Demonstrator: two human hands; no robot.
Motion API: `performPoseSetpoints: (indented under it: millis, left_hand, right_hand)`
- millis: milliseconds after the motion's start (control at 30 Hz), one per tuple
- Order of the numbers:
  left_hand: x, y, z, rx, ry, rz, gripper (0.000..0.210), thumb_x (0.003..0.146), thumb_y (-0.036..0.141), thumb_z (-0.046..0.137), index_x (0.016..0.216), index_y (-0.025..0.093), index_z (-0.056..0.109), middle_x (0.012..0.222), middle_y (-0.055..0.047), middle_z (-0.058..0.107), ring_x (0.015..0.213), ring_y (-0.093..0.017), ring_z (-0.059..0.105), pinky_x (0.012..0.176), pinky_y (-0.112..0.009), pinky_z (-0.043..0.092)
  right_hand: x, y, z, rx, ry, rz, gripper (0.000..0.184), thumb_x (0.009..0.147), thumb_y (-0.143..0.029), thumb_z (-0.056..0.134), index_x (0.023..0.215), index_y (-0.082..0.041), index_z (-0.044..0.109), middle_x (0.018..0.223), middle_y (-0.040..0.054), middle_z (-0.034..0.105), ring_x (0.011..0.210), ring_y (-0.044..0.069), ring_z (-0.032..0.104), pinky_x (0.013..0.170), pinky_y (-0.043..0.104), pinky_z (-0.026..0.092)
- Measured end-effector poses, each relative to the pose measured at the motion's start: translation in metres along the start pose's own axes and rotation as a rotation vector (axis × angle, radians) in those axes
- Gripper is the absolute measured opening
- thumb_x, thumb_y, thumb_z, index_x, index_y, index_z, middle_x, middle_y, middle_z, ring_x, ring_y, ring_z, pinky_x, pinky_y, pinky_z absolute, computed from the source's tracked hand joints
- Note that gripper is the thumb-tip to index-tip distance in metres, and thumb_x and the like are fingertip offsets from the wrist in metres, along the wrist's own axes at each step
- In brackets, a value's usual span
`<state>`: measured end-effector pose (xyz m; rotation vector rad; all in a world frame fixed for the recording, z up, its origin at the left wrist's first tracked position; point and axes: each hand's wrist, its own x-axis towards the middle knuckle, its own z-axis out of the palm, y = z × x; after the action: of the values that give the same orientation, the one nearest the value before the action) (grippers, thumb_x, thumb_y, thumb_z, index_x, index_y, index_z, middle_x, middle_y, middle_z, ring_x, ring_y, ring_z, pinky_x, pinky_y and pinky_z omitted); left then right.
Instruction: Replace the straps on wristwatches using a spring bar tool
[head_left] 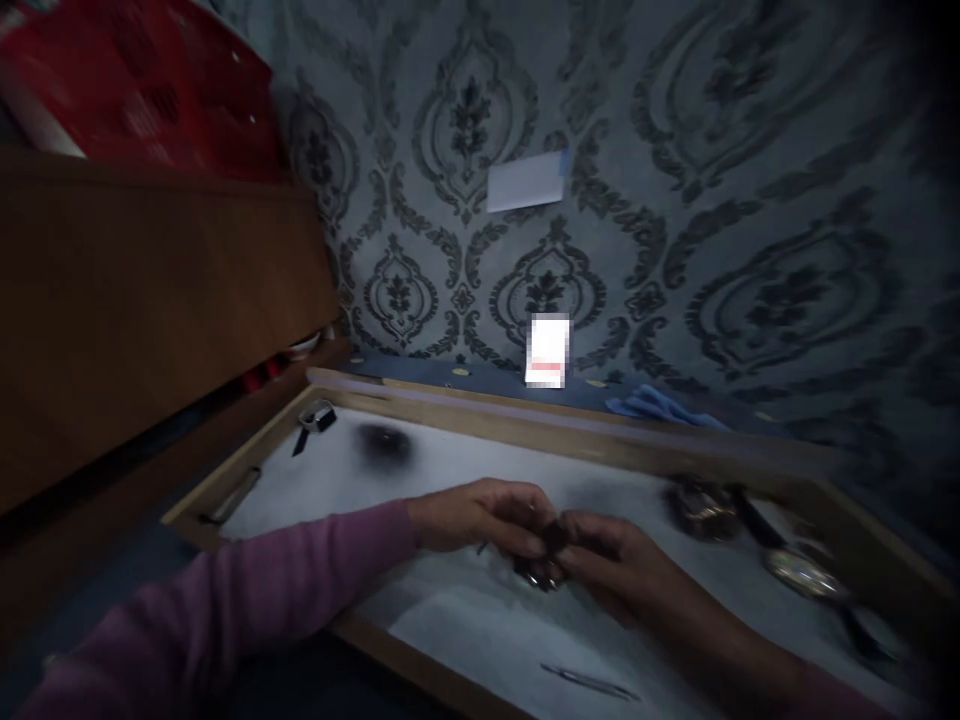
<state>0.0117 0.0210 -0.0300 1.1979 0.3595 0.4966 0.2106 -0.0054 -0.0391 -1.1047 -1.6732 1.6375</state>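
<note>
Both my hands meet above the middle of a wooden tray [480,408] with a white lining. My left hand [499,515], coming from a purple sleeve, has its thumb and fingers closed on the left side of a small dark item with shiny metal, which looks like a watch [538,576]. The fingers of my right hand [611,555] pinch its right side. My fingers cover part of the watch, and blur hides its details. Below the hands lie thin metal tweezers [589,682].
At the tray's right are a dark brown watch [703,508] and a gold-faced watch [804,576] with a black strap. A silver watch [319,415] sits in the far left corner. Behind the tray are a blue cloth [664,405] and a bright white card [547,350]. A wooden cabinet [165,310] stands left.
</note>
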Motion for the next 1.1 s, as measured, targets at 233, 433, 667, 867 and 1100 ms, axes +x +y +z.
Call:
performPoseSetpoints:
  millis: [233, 433, 667, 867, 1100]
  left_hand:
    - [0.000, -0.002, -0.005, -0.008, -0.034, 0.004, 0.047, 0.059, 0.043, 0.088, 0.087, 0.016, 0.060, 0.077, -0.004, 0.068, 0.061, -0.015, 0.061, 0.060, -0.025, 0.041]
    - [-0.005, -0.001, -0.001, 0.027, 0.038, 0.053, 0.043, 0.062, 0.039, 0.088, 0.083, 0.013, 0.061, 0.078, -0.005, 0.068, 0.067, -0.014, 0.061, 0.061, -0.024, 0.040]
    - [-0.008, -0.002, 0.001, 0.022, 0.050, 0.046, 0.032, 0.073, 0.034, 0.081, 0.084, 0.014, 0.058, 0.083, -0.006, 0.070, 0.071, -0.015, 0.061, 0.062, -0.024, 0.040]
    - [-0.008, -0.001, 0.000, 0.028, 0.064, 0.043, 0.026, 0.075, 0.027, 0.078, 0.085, 0.014, 0.058, 0.079, -0.005, 0.068, 0.071, -0.015, 0.062, 0.062, -0.024, 0.041]
    - [-0.006, -0.001, 0.001, 0.053, 0.119, 0.032, 0.030, 0.074, 0.032, 0.079, 0.085, 0.014, 0.058, 0.078, -0.004, 0.068, 0.071, -0.016, 0.064, 0.061, -0.023, 0.044]
  right_hand:
    - [0.004, 0.004, -0.001, 0.022, -0.075, -0.046, 0.051, 0.071, -0.067, 0.066, 0.070, -0.016, 0.058, 0.063, 0.0006, 0.057, 0.038, 0.004, 0.029, 0.036, 0.021, 0.018]
    - [-0.007, -0.004, 0.003, 0.134, -0.055, -0.061, 0.045, 0.077, -0.058, 0.068, 0.069, -0.015, 0.054, 0.054, -0.0040, 0.048, 0.042, 0.005, 0.036, 0.041, 0.019, 0.021]
    - [-0.007, 0.002, 0.003, 0.304, -0.031, -0.072, 0.040, 0.074, -0.050, 0.074, 0.085, -0.019, 0.052, 0.060, -0.0069, 0.056, 0.037, 0.003, 0.039, 0.035, 0.015, 0.026]
    - [-0.007, 0.003, 0.000, 0.220, -0.016, -0.173, 0.036, 0.080, -0.049, 0.069, 0.094, -0.018, 0.056, 0.067, -0.0042, 0.060, 0.040, 0.005, 0.051, 0.037, 0.015, 0.033]
    - [-0.012, -0.005, 0.000, 0.079, -0.004, -0.192, 0.035, 0.079, -0.047, 0.069, 0.093, -0.016, 0.059, 0.068, -0.0003, 0.065, 0.047, 0.009, 0.059, 0.040, 0.017, 0.036]
